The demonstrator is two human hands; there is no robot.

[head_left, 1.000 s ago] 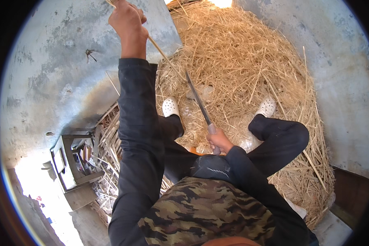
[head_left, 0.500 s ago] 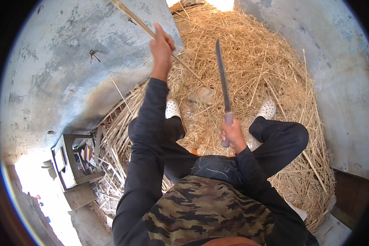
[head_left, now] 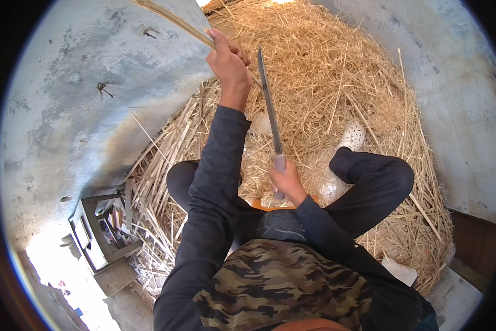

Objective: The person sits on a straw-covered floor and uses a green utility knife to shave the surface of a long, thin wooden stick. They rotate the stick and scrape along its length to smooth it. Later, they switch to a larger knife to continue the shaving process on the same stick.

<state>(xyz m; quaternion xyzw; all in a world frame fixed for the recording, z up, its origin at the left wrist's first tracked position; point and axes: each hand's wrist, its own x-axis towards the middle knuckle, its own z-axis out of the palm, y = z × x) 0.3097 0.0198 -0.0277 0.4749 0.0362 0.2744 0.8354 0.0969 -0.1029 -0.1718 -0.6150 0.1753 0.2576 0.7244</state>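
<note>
My left hand [head_left: 229, 59] is raised at the upper middle, its fingers wrapped round a pale split strip of cane or bamboo [head_left: 173, 20] that slants up to the left past the picture's edge. The strip's lower end is mostly hidden behind my hand and the blade. In front of my lap, my right hand [head_left: 287, 182] grips the handle of a long knife [head_left: 269, 105]. Its dark, narrow blade points away from me, the tip close to the right of my left hand. Whether blade and strip touch, I cannot tell.
Straw-like shavings [head_left: 325, 66] cover the floor ahead and to the right. Longer split strips [head_left: 154, 204] lie in a heap at the left, by a small wooden frame [head_left: 107, 231]. Bluish walls [head_left: 55, 121] rise on both sides. A white clog [head_left: 353, 136] is on my right foot.
The knife has moved left, its tip now nearer my left hand. My left hand has shifted slightly right with the strip. The view has turned a little, and my left clog is now hidden.
</note>
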